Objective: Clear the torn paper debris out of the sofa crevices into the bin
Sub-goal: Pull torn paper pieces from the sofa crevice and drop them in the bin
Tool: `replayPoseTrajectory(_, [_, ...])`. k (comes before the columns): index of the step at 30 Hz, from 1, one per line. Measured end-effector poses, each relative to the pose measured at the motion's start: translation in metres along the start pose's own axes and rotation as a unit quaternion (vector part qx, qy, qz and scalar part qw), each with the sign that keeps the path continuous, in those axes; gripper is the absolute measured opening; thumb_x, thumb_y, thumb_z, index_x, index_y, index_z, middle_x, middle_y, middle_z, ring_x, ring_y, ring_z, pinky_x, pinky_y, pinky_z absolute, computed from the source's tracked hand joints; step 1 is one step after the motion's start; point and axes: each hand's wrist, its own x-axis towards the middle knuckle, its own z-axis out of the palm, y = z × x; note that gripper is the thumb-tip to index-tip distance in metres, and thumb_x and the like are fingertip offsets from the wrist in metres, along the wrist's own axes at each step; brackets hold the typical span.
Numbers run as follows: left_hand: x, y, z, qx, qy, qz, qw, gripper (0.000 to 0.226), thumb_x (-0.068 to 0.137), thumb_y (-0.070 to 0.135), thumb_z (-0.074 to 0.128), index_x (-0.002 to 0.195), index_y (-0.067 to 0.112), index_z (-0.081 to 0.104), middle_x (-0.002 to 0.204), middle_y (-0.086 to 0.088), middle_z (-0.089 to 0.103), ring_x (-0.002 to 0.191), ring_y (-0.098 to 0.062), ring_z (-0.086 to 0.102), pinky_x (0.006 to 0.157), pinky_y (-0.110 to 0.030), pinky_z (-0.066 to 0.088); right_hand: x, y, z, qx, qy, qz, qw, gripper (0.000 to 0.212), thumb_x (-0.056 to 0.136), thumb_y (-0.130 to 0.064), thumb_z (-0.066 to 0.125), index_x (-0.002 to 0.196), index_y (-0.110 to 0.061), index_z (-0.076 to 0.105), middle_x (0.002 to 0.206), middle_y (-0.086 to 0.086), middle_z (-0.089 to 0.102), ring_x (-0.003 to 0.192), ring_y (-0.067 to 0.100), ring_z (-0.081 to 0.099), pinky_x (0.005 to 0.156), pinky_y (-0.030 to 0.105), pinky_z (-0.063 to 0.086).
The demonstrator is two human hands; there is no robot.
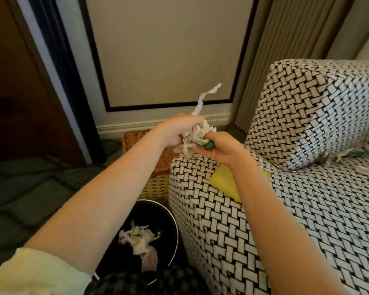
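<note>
My left hand (pixel 177 129) grips a crumpled wad of torn white paper (pixel 197 133) above the sofa's left corner, with one long strip sticking up. My right hand (pixel 218 149) meets it from the right and pinches the wad's lower end, where green and yellow scraps show. The black round bin (pixel 170 218) stands on the floor below my left forearm, beside the sofa, and holds crumpled white paper (pixel 140 238). More torn paper and a green scrap (pixel 357 154) lie in the crevice under the back cushion at the far right.
The sofa (pixel 307 209) has a black-and-white woven cover, and its back cushion (pixel 307 116) leans at the right. A yellow sheet (pixel 224 179) lies on the seat under my right wrist. A wicker basket (pixel 156 179) stands behind the bin. A dark quilted mat (pixel 26 192) covers the floor at left.
</note>
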Motion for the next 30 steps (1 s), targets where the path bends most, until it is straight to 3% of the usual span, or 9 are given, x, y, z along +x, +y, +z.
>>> replayPoseTrajectory(3, [-0.006,-0.033,-0.036,-0.008,0.020,-0.039,0.999,0.023,0.079,0.013,0.053,0.102,0.009,0.055,0.095,-0.009,0.062,0.085,-0.023,0.059,0.084,-0.037,0.050,0.013,0.024,0.034,-0.027,-0.024,0.048,0.998,0.019,0.096,0.002,0.038,0.110,0.004,0.050,0.112,0.020,0.054,0.110,0.036,0.056,0.071,0.034,0.056])
replayPoseTrajectory(5, [-0.007,-0.058,-0.055,-0.032,0.035,-0.068,0.997,0.019,0.082,0.010,0.052,0.101,0.007,0.055,0.094,-0.011,0.064,0.087,-0.025,0.062,0.086,-0.038,0.050,0.022,0.042,0.052,-0.055,-0.030,0.081,0.995,0.024,0.095,0.005,0.039,0.116,0.007,0.049,0.121,0.023,0.051,0.113,0.036,0.054,0.077,0.036,0.051])
replayPoseTrajectory(11, [-0.006,-0.127,-0.074,-0.062,0.125,-0.143,0.980,0.032,0.083,0.019,0.055,0.112,0.007,0.055,0.105,-0.015,0.064,0.099,-0.030,0.063,0.088,-0.039,0.051,0.043,0.094,0.087,-0.191,-0.035,0.135,0.972,0.030,0.092,0.007,0.043,0.121,0.001,0.047,0.102,0.015,0.047,0.093,0.027,0.050,0.057,0.028,0.051])
replayPoseTrajectory(16, [-0.009,-0.169,-0.085,-0.020,0.083,-0.197,0.977,0.017,0.081,0.018,0.056,0.097,0.012,0.057,0.112,-0.014,0.063,0.104,-0.031,0.061,0.092,-0.044,0.050,0.053,0.136,0.083,-0.193,-0.057,0.210,0.957,0.037,0.091,0.009,0.043,0.125,-0.004,0.046,0.114,0.014,0.042,0.114,0.030,0.049,0.074,0.032,0.052])
replayPoseTrajectory(19, [-0.014,-0.181,-0.084,0.052,0.030,-0.243,0.968,0.019,0.091,0.026,0.051,0.108,0.020,0.053,0.111,-0.007,0.056,0.100,-0.023,0.056,0.079,-0.037,0.049,0.056,0.151,0.075,-0.229,-0.053,0.239,0.942,0.026,0.090,0.004,0.048,0.115,-0.007,0.050,0.108,0.010,0.045,0.096,0.023,0.050,0.061,0.027,0.051])
replayPoseTrajectory(21, [-0.015,-0.185,-0.085,0.109,-0.006,-0.260,0.959,0.030,0.093,0.030,0.047,0.122,0.021,0.047,0.118,-0.007,0.053,0.105,-0.023,0.053,0.080,-0.036,0.047,0.058,0.156,0.071,-0.268,-0.049,0.249,0.929,0.016,0.090,-0.001,0.052,0.105,-0.007,0.050,0.095,0.007,0.048,0.081,0.018,0.051,0.062,0.027,0.049])
replayPoseTrajectory(23, [-0.017,-0.187,-0.086,0.142,-0.029,-0.263,0.954,0.035,0.092,0.030,0.047,0.125,0.021,0.046,0.120,-0.007,0.053,0.108,-0.024,0.053,0.082,-0.037,0.047,0.060,0.159,0.068,-0.292,-0.049,0.257,0.920,0.014,0.090,-0.005,0.054,0.102,-0.008,0.048,0.095,0.007,0.046,0.084,0.019,0.051,0.065,0.028,0.050])
replayPoseTrajectory(27, [-0.020,-0.196,-0.087,0.190,-0.061,-0.281,0.939,0.048,0.083,0.030,0.052,0.127,0.014,0.047,0.125,-0.009,0.055,0.109,-0.026,0.055,0.093,-0.043,0.045,0.061,0.169,0.064,-0.361,-0.059,0.252,0.896,0.033,0.083,-0.009,0.064,0.112,-0.004,0.048,0.117,0.013,0.048,0.107,0.027,0.052,0.086,0.041,0.052])
replayPoseTrajectory(30, [-0.025,-0.202,-0.088,0.228,-0.076,-0.295,0.925,0.045,0.091,0.028,0.050,0.133,0.017,0.043,0.134,-0.007,0.048,0.120,-0.024,0.048,0.092,-0.041,0.041,0.060,0.175,0.062,-0.398,-0.074,0.254,0.878,0.053,0.083,-0.013,0.065,0.129,-0.002,0.043,0.132,0.013,0.048,0.118,0.029,0.050,0.090,0.040,0.049])
